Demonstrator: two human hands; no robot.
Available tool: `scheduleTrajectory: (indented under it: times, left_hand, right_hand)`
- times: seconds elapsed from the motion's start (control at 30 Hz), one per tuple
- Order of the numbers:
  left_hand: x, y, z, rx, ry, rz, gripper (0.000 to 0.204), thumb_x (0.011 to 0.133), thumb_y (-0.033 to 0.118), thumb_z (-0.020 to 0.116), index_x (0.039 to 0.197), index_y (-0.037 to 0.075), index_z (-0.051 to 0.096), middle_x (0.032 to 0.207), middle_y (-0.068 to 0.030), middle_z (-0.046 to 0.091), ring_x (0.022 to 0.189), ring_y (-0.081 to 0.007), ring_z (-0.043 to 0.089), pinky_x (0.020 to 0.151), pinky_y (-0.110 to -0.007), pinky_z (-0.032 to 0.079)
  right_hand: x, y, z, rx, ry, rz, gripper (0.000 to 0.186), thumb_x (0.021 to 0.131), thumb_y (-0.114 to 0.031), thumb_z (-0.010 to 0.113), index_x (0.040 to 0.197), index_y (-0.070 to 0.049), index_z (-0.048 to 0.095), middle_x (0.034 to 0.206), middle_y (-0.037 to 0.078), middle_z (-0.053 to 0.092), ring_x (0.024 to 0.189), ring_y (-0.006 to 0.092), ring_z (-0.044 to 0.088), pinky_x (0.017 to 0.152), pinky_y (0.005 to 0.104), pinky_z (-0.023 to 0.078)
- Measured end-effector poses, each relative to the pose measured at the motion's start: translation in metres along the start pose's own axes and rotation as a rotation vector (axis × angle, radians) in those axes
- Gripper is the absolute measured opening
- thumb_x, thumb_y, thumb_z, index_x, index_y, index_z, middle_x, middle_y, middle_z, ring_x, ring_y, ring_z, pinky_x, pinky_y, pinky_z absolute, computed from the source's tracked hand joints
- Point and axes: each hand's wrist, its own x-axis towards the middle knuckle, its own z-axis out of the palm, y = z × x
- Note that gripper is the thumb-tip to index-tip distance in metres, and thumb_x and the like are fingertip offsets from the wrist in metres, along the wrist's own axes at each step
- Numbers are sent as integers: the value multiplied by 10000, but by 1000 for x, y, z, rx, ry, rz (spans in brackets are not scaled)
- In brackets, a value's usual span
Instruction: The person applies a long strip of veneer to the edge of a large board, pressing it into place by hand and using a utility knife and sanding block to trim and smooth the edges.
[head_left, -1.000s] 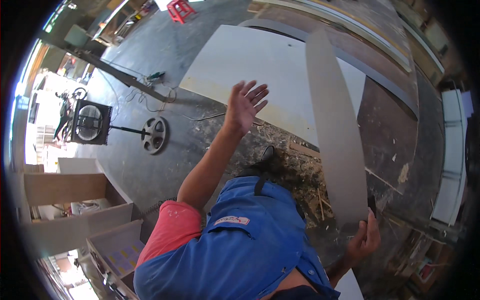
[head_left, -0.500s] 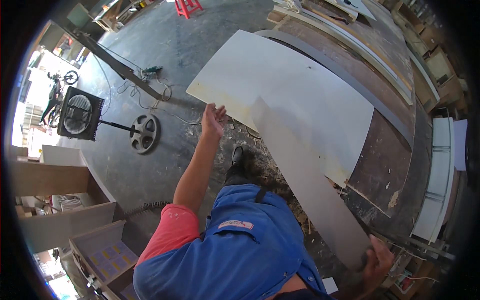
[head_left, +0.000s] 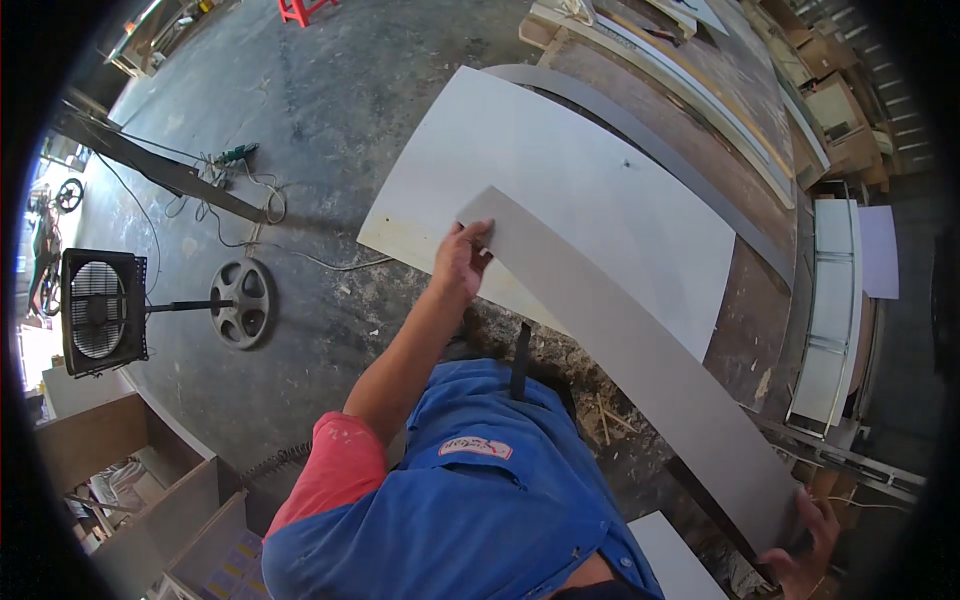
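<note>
A long, flat grey panel strip (head_left: 620, 350) slants across in front of me, from the upper middle down to the lower right. My left hand (head_left: 464, 258) grips its far left edge, the thumb and fingers closed around the side. At the near right end, my right hand (head_left: 805, 548) holds the strip's corner, partly cut off by the dark rim of the picture. Beneath the strip's far part lies a large white board (head_left: 590, 190) with yellowish stains along its near left edge.
A brown worktable (head_left: 755, 345) carries the white board and a curved grey strip (head_left: 640, 135). To the left stand a fan (head_left: 100, 310) with a round spoked base (head_left: 243, 302) and a green power tool (head_left: 236, 153) with cords. Wooden cabinets (head_left: 130, 440) fill the lower left; a white framed panel (head_left: 828, 310) is at right.
My left hand has moved from open beside the strip to gripping its far left edge. The view has shifted, and my right hand with the strip's near end sits lower and farther right.
</note>
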Motion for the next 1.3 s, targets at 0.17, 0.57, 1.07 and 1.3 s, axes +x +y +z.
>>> scheduleTrajectory:
  times: [0.17,0.57,1.07,1.3]
  left_hand:
    - [-8,76,-29,137,14,371,438,842,2,719,1245,109,583,1117,-13,654,1001,-167,624,856,-329,509]
    - [-42,139,-124,251,104,432,235,932,86,706,1156,58,640,1029,-15,687,896,-131,649,805,-293,521]
    - [-50,133,-170,476,396,465,318,920,121,735,1200,-5,654,1025,-56,701,854,-145,667,757,-290,567]
    - [-28,157,-175,520,407,439,217,911,94,730,1079,-42,720,925,-80,730,786,-155,689,715,-284,585]
  right_hand:
    - [102,-29,42,22,1,387,765,615,-435,903,1279,-123,686,818,117,539,746,298,615,639,417,491]
    - [159,-25,118,-64,-293,539,1014,405,-364,965,1341,-153,637,1021,134,560,889,359,648,739,478,518]
    - [196,-36,103,-143,-324,534,963,481,-362,952,1359,-146,621,1017,158,560,914,370,635,756,486,501]
    - [210,-37,101,-179,-261,439,980,484,-355,951,1382,-157,612,996,159,562,903,362,638,759,487,509]
